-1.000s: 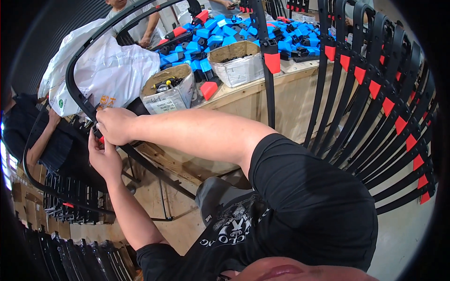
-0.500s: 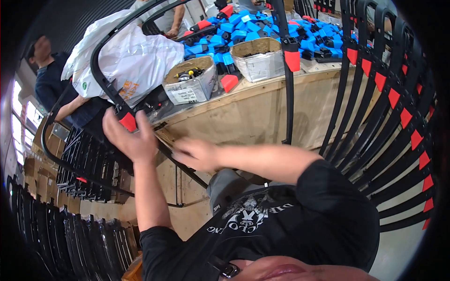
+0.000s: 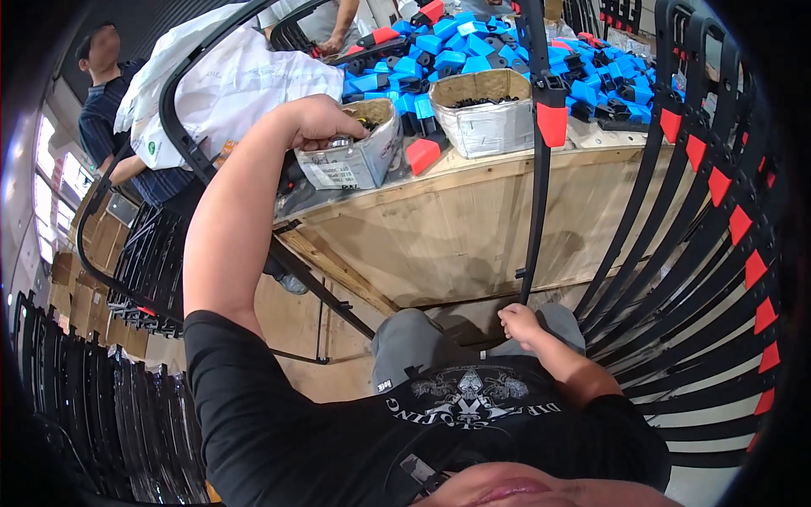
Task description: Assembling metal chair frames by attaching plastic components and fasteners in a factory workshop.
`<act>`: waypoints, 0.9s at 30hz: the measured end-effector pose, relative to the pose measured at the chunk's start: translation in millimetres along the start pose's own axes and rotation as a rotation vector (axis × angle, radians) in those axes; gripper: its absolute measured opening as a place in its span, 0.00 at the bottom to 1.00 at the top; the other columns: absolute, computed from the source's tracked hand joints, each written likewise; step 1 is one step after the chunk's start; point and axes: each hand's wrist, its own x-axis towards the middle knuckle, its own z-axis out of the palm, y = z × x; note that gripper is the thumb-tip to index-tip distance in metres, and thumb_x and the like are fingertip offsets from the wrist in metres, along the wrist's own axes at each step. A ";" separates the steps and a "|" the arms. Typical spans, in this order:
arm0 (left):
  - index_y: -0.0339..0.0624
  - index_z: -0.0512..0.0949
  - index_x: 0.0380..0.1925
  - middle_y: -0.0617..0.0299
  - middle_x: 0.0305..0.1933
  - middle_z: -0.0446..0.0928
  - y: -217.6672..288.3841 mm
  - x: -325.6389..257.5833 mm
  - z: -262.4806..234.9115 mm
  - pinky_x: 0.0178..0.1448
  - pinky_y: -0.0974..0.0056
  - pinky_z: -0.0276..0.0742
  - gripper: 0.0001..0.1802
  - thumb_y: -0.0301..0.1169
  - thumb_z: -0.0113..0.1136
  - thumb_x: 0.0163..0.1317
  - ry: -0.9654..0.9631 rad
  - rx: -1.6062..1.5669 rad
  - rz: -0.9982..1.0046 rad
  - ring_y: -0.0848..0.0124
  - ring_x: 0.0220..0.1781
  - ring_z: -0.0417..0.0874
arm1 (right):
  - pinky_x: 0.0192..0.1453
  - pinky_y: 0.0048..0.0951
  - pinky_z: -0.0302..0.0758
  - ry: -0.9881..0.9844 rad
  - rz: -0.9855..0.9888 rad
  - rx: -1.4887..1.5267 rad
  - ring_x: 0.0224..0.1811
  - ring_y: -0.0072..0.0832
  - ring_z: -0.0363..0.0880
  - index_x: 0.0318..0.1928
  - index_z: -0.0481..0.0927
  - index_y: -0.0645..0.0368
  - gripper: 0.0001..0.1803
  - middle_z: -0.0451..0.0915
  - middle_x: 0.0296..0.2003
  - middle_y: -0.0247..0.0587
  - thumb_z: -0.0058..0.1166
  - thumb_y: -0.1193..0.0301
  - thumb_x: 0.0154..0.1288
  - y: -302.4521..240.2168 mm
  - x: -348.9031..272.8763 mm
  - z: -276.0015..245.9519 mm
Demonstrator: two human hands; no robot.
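My left hand reaches over the near rim of the left white box, its fingers curled down inside. A shiny round metal part shows under the fingers; what they grip is hidden. My right hand is low before my lap with its fingers curled in, just below the end of an upright black bar. Anything inside it is too small to make out. A red block is fitted on that bar. At the left stands a curved black frame, partly behind my left forearm.
A second white box of small dark parts and a loose red piece sit on the wooden bench. Behind are piled blue pieces and a white sack. Black frames line the right; a person stands left.
My left hand has left the curved frame's red piece and gone up and right into the left box. My right hand has moved from the frame down and right to my lap.
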 end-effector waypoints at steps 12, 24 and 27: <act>0.36 0.79 0.28 0.57 0.27 0.79 1.9 7.3 -25.0 0.31 0.57 0.74 0.14 0.37 0.66 0.54 -0.077 0.110 -0.051 0.65 0.27 0.80 | 0.24 0.31 0.72 -0.165 0.174 -0.063 0.21 0.25 0.73 0.37 0.79 0.59 0.10 0.76 0.25 0.34 0.55 0.65 0.73 -51.0 -52.8 -3.0; 0.38 0.66 0.49 0.57 0.39 0.78 55.0 -158.3 -7.4 0.33 0.67 0.78 0.17 0.20 0.57 0.61 -0.046 -1.053 0.090 0.73 0.33 0.80 | 0.36 0.30 0.74 -0.463 0.188 0.480 0.29 0.23 0.76 0.41 0.78 0.53 0.11 0.78 0.28 0.33 0.53 0.59 0.76 -308.3 -218.8 28.9; 0.41 0.64 0.54 0.57 0.41 0.77 88.3 -216.6 17.5 0.29 0.69 0.76 0.18 0.17 0.50 0.65 -0.107 -1.296 0.168 0.74 0.31 0.80 | 0.38 0.29 0.78 -0.493 -0.024 0.545 0.33 0.26 0.80 0.51 0.75 0.57 0.17 0.80 0.40 0.37 0.50 0.56 0.79 -447.5 -269.5 65.7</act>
